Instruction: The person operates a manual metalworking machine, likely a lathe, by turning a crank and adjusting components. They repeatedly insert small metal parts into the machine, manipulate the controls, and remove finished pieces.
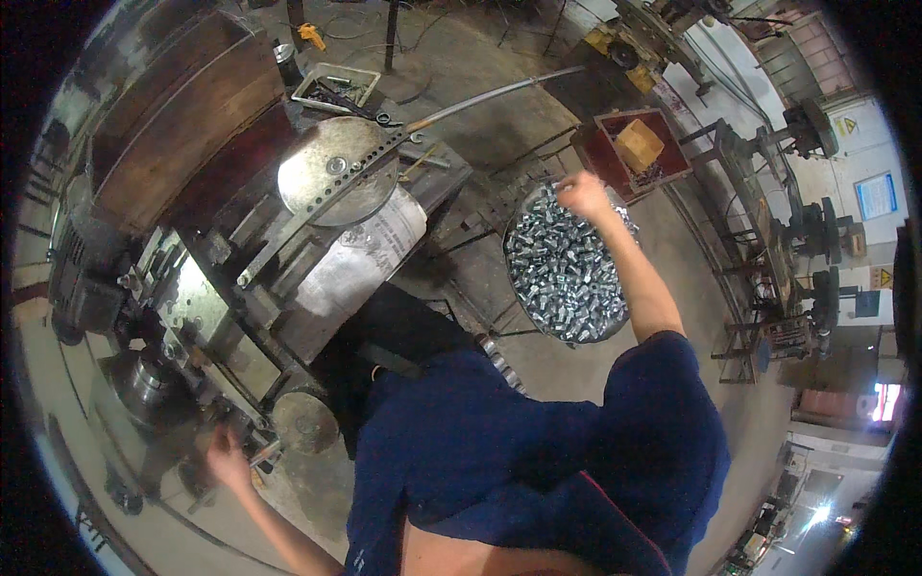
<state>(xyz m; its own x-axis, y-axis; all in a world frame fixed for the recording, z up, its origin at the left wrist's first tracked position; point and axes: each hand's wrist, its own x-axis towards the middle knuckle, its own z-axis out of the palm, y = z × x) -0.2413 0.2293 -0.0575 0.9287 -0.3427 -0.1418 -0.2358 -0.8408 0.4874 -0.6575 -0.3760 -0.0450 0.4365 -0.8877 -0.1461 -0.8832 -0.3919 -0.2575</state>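
My right hand [583,196] is over the far part of a round pan heaped with small shiny metal fittings [567,264]. Its fingers are curled closed, and whatever they may hold is too small to make out. Low on the left, my left hand [227,459] is beside the machine's lower slide, close to a short metal handle [267,452]. Blur smears its fingers, so its grip does not show. Near that hand are the machine's round metal chuck [144,379] and a round disc-like plate [304,422].
A perforated metal bar [327,195] crosses a large round plate [331,158] on the machine. Beyond stands a tray of tools [336,88]. A red box [663,134] holding a yellowish block sits behind the pan. More machines [816,230] line the right wall.
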